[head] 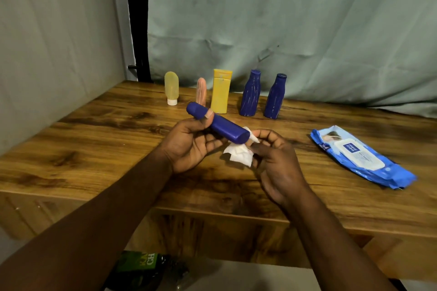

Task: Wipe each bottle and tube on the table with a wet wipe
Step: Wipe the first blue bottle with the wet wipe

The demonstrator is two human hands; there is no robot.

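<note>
My left hand (189,142) grips a blue bottle (227,129) around its middle and holds it tilted above the wooden table (94,144), cap end up and to the left. My right hand (274,160) pinches a crumpled white wet wipe (237,155) against the bottle's lower end. Along the back of the table stand a pale yellow tube (171,87), a pink tube (201,91), a yellow bottle (221,91) and two dark blue bottles (250,93) (275,97), all upright.
A blue pack of wet wipes (361,156) lies flat on the table at the right. A grey-green cloth (283,26) hangs behind the table. Below the table's front edge lies a green packet (139,264).
</note>
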